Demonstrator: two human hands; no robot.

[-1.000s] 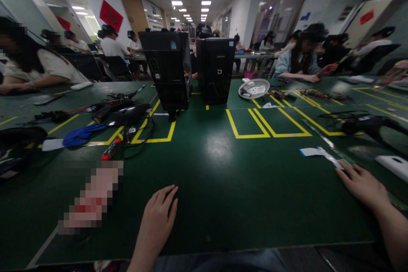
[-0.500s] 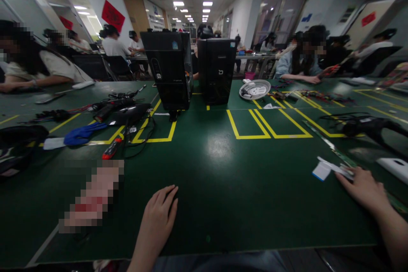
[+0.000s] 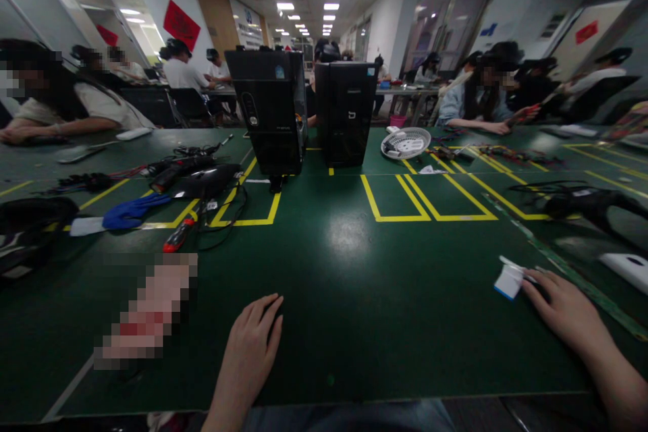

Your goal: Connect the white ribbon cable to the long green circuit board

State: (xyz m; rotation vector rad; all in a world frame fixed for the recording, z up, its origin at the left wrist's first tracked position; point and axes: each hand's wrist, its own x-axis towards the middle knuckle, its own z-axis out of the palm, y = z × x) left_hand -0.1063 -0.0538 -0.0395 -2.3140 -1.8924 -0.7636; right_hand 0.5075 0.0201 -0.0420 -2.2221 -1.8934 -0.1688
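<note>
My left hand [image 3: 252, 339] lies on the green tabletop [image 3: 374, 344] near the front edge, its fingers stretched out and nothing in them. At the right, my right hand [image 3: 564, 304] has its fingers closed on a flat white ribbon cable [image 3: 508, 281]. One end of that cable, edged in blue, sticks out to the left of the fingertips; the rest is hidden by the hand. A red and black screwdriver [image 3: 178, 236] lies beyond my left hand, beside a pixelated patch.
Two black computer towers [image 3: 271, 115] stand at the table's far side, a white basket [image 3: 405, 143] right of them. Cables, a blue glove [image 3: 130, 212] and a black curved part [image 3: 205, 181] lie at left. A white device [image 3: 628, 270] and black cables lie at right. People sit around.
My right hand has shifted a little left, away from the seam in the tabletop, closer to the ribbon cable's blue-edged end. My left hand stays in place.
</note>
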